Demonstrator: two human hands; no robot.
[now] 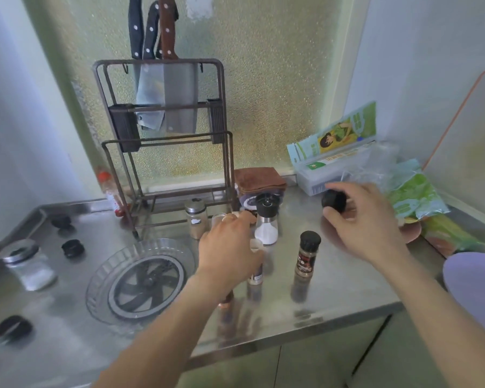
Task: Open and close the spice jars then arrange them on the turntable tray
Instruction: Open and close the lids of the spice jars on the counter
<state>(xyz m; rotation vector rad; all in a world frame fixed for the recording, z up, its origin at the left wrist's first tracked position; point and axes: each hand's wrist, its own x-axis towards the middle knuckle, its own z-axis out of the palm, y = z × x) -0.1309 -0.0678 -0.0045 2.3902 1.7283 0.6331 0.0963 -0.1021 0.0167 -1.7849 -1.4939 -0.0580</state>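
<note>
Both hands hover over the steel bench [333, 298]. Right hand [367, 219] pinches a black jar cap [333, 201]; left hand [230, 247] curls round an uncapped spice jar [256, 261]. Between them stand a salt grinder [266, 218] and a black-capped pepper jar [307, 254]. Left of the left hand lies the clear turntable tray [140, 281].

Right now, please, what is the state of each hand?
Left hand: holding a small spice jar on the counter; its cap looks off.
Right hand: holding a black cap above the counter.
</note>
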